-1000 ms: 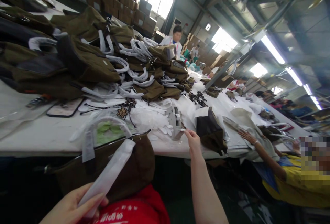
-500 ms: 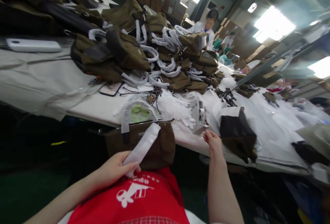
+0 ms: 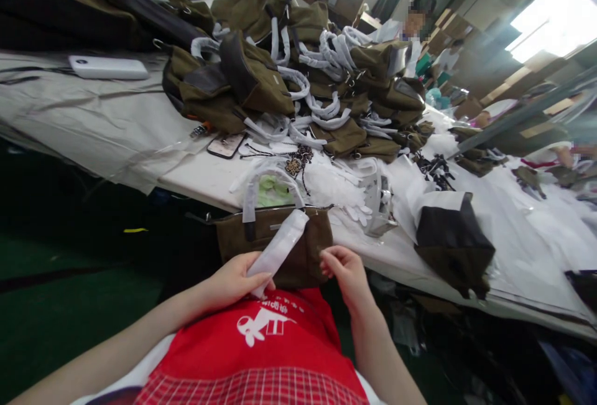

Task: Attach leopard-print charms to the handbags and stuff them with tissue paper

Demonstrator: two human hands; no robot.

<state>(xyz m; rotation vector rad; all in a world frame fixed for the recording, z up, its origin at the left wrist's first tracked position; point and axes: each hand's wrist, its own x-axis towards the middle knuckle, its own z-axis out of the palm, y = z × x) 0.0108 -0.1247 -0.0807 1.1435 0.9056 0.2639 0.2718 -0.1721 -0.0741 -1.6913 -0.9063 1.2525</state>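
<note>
An olive-brown handbag (image 3: 318, 228) with a zipped top leans against the table edge in front of me. My left hand (image 3: 240, 277) is closed round its near handle (image 3: 282, 240), which is wrapped in white covering. The far handle (image 3: 249, 203), wrapped too, arches over the table. By the bag's right side, my right hand (image 3: 345, 268) has thumb and fingers pinched together. Whatever may be between those fingertips is too small to make out. A clear plastic holder (image 3: 380, 203), perhaps a tape dispenser, stands on the table beyond the right hand.
Olive bags (image 3: 256, 81) with white-wrapped handles are heaped at the back. A phone (image 3: 226, 145), a white device (image 3: 108, 68) and dark cords (image 3: 298, 162) lie on the table. Another dark bag (image 3: 452, 237) overhangs the edge at right. People work farther back.
My right hand has moved left, from the clear plastic holder to the handbag's right side. My left hand still grips the wrapped handle. The view has shifted, so the scene sits farther right.
</note>
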